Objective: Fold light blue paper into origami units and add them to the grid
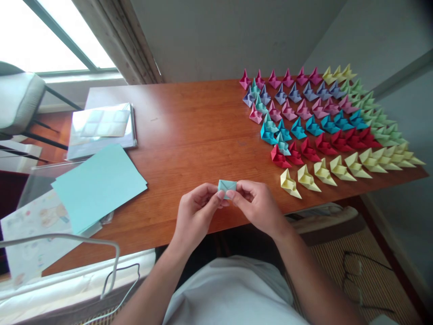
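A small folded piece of light teal paper (227, 185) is held up over the table's front edge, its creases showing on the face toward me. My left hand (199, 207) pinches its left side between thumb and fingers. On the other side my right hand (259, 205) grips it the same way, and the two thumbs nearly meet at its lower edge. Fingertips behind the paper are partly hidden. To the right stand rows of folded paper boats (313, 124) in pink, purple, blue, red, yellow, green and teal.
Flat teal sheets (101, 187) lie at the left over a printed paper (37, 230). Behind them is a shiny clear-covered stack (101, 128). The wooden table (189, 131) ends just below my hands. A white metal bar (67, 236) crosses the lower left; a chair (22, 97) stands beyond.
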The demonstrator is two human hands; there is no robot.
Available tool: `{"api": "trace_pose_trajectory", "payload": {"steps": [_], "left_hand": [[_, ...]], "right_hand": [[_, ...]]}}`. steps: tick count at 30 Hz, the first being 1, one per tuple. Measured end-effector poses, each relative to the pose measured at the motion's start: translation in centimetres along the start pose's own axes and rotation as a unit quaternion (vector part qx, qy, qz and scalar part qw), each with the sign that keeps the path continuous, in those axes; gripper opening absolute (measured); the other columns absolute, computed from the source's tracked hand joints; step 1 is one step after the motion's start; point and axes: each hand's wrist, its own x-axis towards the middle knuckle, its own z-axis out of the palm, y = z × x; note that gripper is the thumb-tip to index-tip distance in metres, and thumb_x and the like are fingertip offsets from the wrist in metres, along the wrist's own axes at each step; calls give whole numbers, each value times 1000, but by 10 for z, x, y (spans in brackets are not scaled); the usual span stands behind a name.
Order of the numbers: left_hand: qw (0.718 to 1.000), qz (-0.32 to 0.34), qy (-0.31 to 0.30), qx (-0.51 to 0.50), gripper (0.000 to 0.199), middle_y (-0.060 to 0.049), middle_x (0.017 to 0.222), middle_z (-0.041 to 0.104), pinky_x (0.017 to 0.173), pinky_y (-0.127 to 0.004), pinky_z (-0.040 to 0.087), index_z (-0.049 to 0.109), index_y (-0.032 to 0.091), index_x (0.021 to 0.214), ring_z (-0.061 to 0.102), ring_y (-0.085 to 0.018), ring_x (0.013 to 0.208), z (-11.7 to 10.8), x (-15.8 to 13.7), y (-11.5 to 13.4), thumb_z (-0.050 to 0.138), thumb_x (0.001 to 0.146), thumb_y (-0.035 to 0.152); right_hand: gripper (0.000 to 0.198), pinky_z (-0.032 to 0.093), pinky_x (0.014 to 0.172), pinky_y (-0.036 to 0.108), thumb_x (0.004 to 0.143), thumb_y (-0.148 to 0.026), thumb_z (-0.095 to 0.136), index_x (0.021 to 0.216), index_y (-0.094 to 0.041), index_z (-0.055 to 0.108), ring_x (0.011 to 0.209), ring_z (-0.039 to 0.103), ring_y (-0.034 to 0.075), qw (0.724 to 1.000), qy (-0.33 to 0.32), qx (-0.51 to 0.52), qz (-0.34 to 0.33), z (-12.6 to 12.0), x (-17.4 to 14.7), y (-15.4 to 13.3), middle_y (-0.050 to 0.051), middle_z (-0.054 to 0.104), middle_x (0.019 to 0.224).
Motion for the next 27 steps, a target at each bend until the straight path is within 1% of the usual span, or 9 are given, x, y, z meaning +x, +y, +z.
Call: {"api": "trace_pose_trajectory", "payload": {"steps": [2, 6, 8, 12, 15, 18, 21, 24, 27], "left_hand": [[1000, -2, -15, -9, 21, 0, 72, 69, 65, -17, 50, 70, 14, 80, 63, -10, 68, -2, 1, 1, 74, 85, 33], [997, -9, -76, -7, 18, -1, 77, 71, 72, -20, 51, 70, 14, 85, 64, -13, 74, -8, 4, 2, 78, 81, 29], [995, -7, -94, 7, 17, -2, 79, 71, 73, -21, 50, 70, 14, 86, 64, -13, 76, -11, 5, 1, 77, 82, 29], [995, 5, -99, 31, 16, -1, 75, 66, 65, -20, 45, 70, 14, 84, 56, -11, 71, -11, 4, 0, 74, 85, 29], [995, 4, -96, 26, 14, -1, 77, 66, 66, -21, 44, 73, 14, 86, 55, -12, 72, -9, 2, 1, 75, 84, 28], [993, 4, -115, -3, 12, -3, 81, 69, 70, -23, 47, 74, 15, 87, 59, -13, 75, -9, 1, 1, 74, 85, 27], [991, 54, -125, -1, 7, -5, 84, 70, 74, -26, 50, 75, 16, 88, 63, -16, 79, -9, 1, 0, 71, 87, 23], [981, 148, -122, 41, 9, -5, 86, 70, 75, -28, 52, 75, 19, 92, 65, -17, 81, -10, 1, -2, 68, 89, 16], [959, 237, -86, 132, 17, -5, 88, 70, 72, -26, 52, 74, 21, 98, 65, -15, 80, -10, 2, -5, 64, 90, 11]], "right_hand": [[30, 35, 54, 24, 91, -35, 65, 68, -18, 60, 59, 47, 10, 1000, 13, 0, 0, -1, 0, -2, -3, 56, 63], [27, 39, 57, 24, 90, -40, 67, 74, -18, 65, 63, 53, 12, 998, -23, 59, 28, -5, 1, -2, -2, 62, 68], [25, 42, 61, 24, 92, -41, 66, 79, -19, 65, 68, 56, 13, 996, -15, 83, 18, -6, 2, -2, -1, 64, 73], [21, 44, 66, 25, 93, -37, 64, 81, -19, 64, 72, 57, 14, 995, 24, 96, -4, -7, 2, -4, -1, 62, 76], [21, 42, 64, 25, 93, -35, 64, 80, -19, 64, 70, 55, 13, 993, 8, 118, 1, -8, 2, -7, -2, 60, 74], [22, 38, 58, 23, 92, -35, 67, 78, -19, 64, 64, 49, 10, 984, -26, 173, 29, -9, 2, -8, -3, 56, 69], [23, 32, 51, 22, 89, -39, 70, 81, -19, 62, 57, 43, 8, 954, -72, 278, 90, -7, 4, -6, -5, 53, 67], [27, 27, 48, 21, 87, -43, 72, 86, -20, 59, 55, 41, 7, 923, -105, 343, 141, -3, 6, -5, -5, 52, 68], [32, 28, 48, 20, 86, -47, 72, 84, -19, 58, 55, 42, 7, 943, -63, 294, 142, -1, 8, -4, -6, 52, 67]]}}
